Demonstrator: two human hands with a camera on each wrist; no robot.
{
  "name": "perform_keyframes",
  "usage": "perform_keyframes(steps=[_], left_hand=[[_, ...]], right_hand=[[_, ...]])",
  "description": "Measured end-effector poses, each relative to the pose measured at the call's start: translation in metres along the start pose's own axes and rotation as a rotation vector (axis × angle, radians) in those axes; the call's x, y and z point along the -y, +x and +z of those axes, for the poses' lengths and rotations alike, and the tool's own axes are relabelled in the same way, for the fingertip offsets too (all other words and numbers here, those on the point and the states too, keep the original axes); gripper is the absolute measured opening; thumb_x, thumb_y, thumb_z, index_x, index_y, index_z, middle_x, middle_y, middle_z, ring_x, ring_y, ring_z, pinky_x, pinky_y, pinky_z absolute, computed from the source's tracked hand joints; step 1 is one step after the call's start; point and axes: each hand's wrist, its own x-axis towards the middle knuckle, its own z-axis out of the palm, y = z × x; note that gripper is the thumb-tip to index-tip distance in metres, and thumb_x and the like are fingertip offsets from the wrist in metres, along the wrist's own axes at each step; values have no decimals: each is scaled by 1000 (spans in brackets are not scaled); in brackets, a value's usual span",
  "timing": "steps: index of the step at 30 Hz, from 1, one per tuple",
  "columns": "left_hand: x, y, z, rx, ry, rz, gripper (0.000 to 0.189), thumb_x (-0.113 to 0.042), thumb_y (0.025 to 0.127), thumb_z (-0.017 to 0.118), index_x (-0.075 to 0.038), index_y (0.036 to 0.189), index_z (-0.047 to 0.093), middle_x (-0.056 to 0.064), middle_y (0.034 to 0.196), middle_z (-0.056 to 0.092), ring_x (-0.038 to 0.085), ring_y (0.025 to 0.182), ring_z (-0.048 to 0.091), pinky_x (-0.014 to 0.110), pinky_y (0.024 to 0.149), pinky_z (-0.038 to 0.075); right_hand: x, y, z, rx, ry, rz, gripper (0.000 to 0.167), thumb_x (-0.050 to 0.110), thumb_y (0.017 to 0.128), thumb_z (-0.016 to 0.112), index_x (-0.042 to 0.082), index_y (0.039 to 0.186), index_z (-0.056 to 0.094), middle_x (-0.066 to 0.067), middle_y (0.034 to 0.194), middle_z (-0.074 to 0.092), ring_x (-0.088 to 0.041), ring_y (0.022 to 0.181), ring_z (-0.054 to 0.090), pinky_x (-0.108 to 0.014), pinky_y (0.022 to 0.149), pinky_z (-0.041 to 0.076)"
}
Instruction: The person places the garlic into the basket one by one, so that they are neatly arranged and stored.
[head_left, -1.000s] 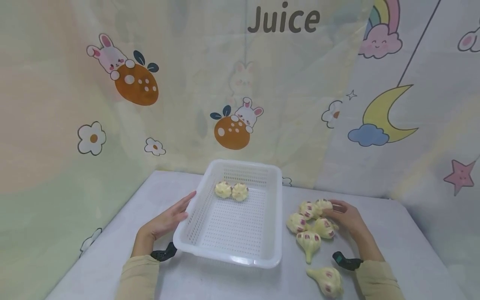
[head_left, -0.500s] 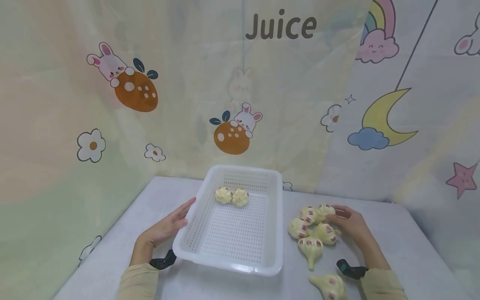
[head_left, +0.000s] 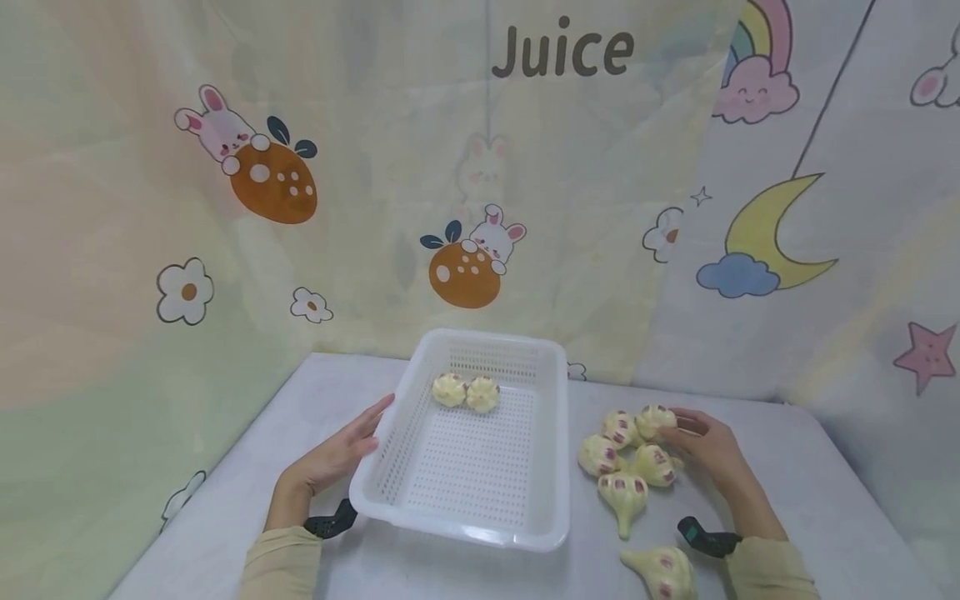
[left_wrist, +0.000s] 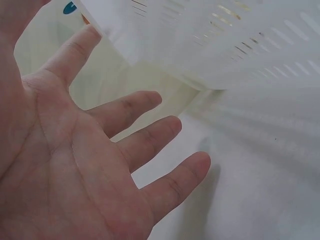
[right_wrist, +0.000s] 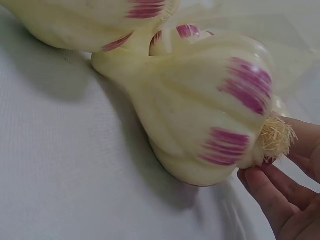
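Note:
A white perforated plastic basket (head_left: 528, 467) stands on the table with two garlic bulbs (head_left: 482, 394) inside, at its far left. My left hand (head_left: 337, 454) is at the basket's left side, its fingers spread and fairly straight. In the left wrist view the index fingertip (left_wrist: 92, 32) reaches the basket's edge. To the right of the basket, my right hand (head_left: 708, 446) holds a garlic bulb (head_left: 655, 419) between thumb and fingers at the back of a cluster. In the right wrist view, a nearer purple-streaked garlic bulb (right_wrist: 200, 110) hides most of that grip.
Beside the held bulb lie several more garlic bulbs, among them one pointing forward (head_left: 622, 497) and a separate one (head_left: 663, 571) near the front. A printed curtain (head_left: 360, 208) hangs behind the white table (head_left: 427, 575).
The head view tilted slightly up and settled. My right hand has shifted a little to the right with the garlic bulb in its fingers. The left hand stays by the basket.

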Motion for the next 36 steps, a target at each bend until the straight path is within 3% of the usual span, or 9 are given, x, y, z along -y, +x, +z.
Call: perform_keyframes(steps=[8, 15, 20, 27, 36], left_hand=[[6, 3, -4, -20, 20, -27, 66, -26, 98, 51, -43, 150, 14, 4, 159, 19, 31, 138, 33, 58, 107, 29], [0, 3, -5, 2, 11, 3, 66, -23, 99, 50, -41, 150, 13, 6, 159, 18, 37, 139, 30, 60, 107, 28], [-1, 3, -2, 4, 19, 1, 66, -22, 98, 50, -41, 150, 14, 5, 159, 18, 35, 139, 31, 60, 107, 28], [-1, 1, -1, -23, 27, -14, 65, -25, 97, 52, -43, 149, 17, 4, 158, 21, 34, 139, 32, 64, 108, 22], [-1, 2, -2, -32, 29, -22, 65, -26, 96, 54, -43, 149, 19, 2, 158, 22, 33, 141, 29, 66, 108, 18]], right_hand=[[7, -7, -5, -10, -23, 30, 94, 61, 79, 64, 6, 148, 29, -27, 149, 31, -45, 135, 34, -57, 107, 31], [14, -10, -10, -51, -20, 41, 94, 62, 80, 63, 9, 149, 28, -23, 151, 31, -46, 137, 28, -61, 108, 24], [24, -16, -11, -61, -20, 23, 94, 63, 80, 62, 10, 149, 29, -24, 151, 31, -46, 137, 29, -62, 107, 25], [39, -26, -18, -63, 20, -74, 86, 56, 84, 62, 6, 147, 31, -25, 149, 34, -45, 134, 34, -61, 105, 29], [60, -36, -17, -63, 1, -76, 89, 59, 83, 61, 7, 149, 28, -25, 151, 30, -47, 137, 29, -65, 103, 28]])
